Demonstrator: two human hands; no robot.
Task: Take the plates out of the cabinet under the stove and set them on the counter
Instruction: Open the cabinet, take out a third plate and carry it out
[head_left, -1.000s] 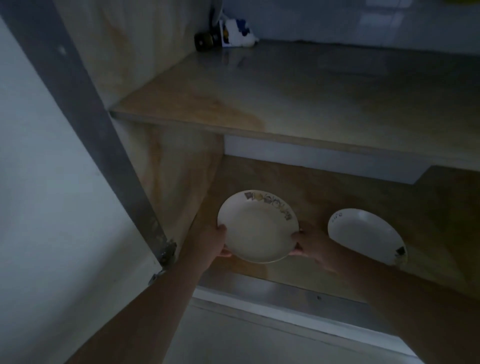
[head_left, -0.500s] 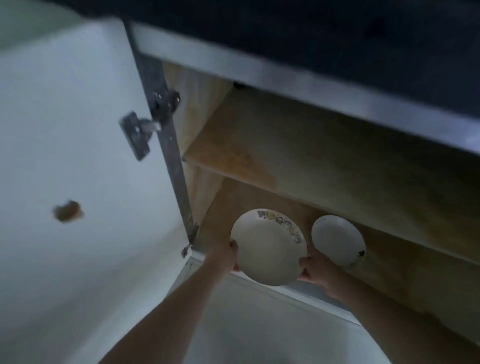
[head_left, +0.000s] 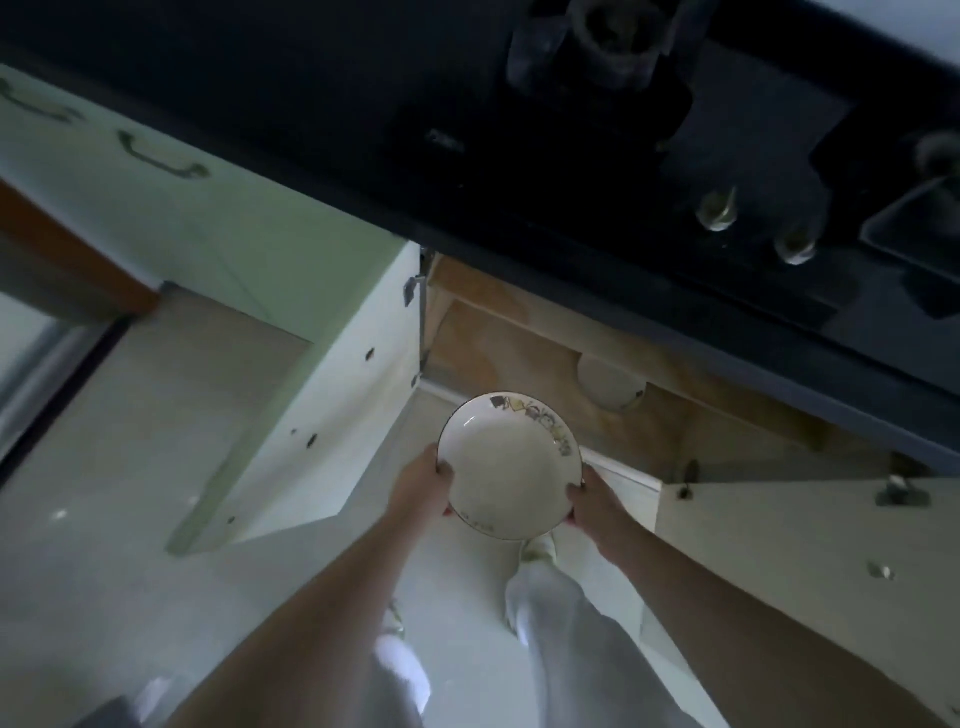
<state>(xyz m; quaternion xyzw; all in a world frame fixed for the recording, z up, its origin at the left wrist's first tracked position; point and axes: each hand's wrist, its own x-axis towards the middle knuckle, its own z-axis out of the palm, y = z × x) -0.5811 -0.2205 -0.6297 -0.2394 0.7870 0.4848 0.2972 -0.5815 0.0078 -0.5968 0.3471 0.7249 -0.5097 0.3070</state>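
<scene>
1. A white plate (head_left: 510, 466) with a dark rim and a band of small printed figures along its far edge is held level in front of the open cabinet (head_left: 524, 353), outside it and above the pale floor (head_left: 130, 441)
2. The left hand (head_left: 422, 486) has its grip closed on the plate's left edge, thumb on top of the rim; the right hand (head_left: 597, 501) has its grip closed on the right edge the same way
3. A second plate (head_left: 609, 383) lies inside the cabinet on the wooden bottom, partly hidden under the edge of the shelf above it
4. The left cabinet door (head_left: 332, 415) stands swung open to the left of the plate, and the right door (head_left: 810, 540) is open beside the right forearm
5. Directly above the cabinet, the dark counter (head_left: 363, 130) with the stove overhangs; two stove knobs (head_left: 717, 208) sit near its front edge
6. The person's legs in light trousers (head_left: 566, 623) stand below the plate
</scene>
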